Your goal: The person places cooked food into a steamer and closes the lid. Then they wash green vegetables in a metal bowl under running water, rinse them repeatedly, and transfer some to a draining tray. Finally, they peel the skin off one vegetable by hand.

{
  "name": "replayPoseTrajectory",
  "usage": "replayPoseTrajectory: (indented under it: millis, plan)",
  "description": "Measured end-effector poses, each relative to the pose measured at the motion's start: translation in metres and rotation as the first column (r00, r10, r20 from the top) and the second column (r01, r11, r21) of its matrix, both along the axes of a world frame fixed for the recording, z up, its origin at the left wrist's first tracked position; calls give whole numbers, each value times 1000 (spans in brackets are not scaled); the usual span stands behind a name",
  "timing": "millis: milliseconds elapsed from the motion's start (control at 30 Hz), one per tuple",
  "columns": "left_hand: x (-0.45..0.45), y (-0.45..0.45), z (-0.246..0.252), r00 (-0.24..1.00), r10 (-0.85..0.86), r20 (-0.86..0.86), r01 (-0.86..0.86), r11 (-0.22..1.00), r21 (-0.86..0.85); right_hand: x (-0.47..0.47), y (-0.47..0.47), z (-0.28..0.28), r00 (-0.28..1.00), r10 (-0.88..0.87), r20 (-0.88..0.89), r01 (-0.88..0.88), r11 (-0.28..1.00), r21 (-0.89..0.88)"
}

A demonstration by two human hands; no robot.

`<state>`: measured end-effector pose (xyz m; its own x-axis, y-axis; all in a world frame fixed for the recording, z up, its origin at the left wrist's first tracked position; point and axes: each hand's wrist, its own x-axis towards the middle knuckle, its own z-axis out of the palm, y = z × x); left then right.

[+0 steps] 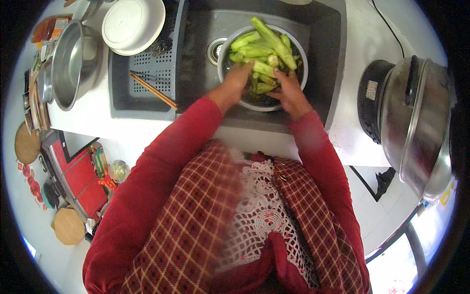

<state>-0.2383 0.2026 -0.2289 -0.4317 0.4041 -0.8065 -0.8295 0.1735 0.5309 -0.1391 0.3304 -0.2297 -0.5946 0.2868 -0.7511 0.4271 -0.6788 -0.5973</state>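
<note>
A round metal bowl (303, 44) stands in the grey sink (227, 22), heaped with long, peeled-looking green vegetables (273, 40) whose kind I cannot tell. Dark liquid shows around them inside the rim. Over the near part of the bowl, my left hand (237, 81) and my right hand (290, 90) grip one green vegetable (263, 68) between them, one at each end. Several smaller green pieces (265, 87) lie below it, between my hands. The lower fingers of my right hand are partly hidden among the pieces.
Left of the basin, a perforated grey drainer (141, 97) holds wooden chopsticks (154, 90), a white bowl (123, 25) and a dark scouring pad (160, 47). A steel basin (77, 66) stands farther left. A large lidded steel pot (400, 114) stands at the right. The drain (216, 51) shows beside the metal bowl.
</note>
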Motion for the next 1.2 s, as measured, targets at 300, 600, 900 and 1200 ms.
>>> replayPoseTrajectory:
  millis: [300, 600, 900, 1200]
  plan:
    - [-8, -21, 33, 992, 18, -122, -27, 997, -72, 28, 58, -29, 889, 369, 271, -449, 588, 673]
    - [-22, 3, -52, 949, 269, 165, -288, 952, 103, -21, 40, -80, 942, 267, 202, -335, 771, 542]
    - [-11, -6, -51, 956, 69, -284, -80, 996, -28, 12, 72, -29, 622, 649, 438, -743, 312, 592]
    - [-27, -5, -19, 965, 260, 40, -263, 945, 194, -56, 50, -43, 862, 455, 225, -429, 416, 802]
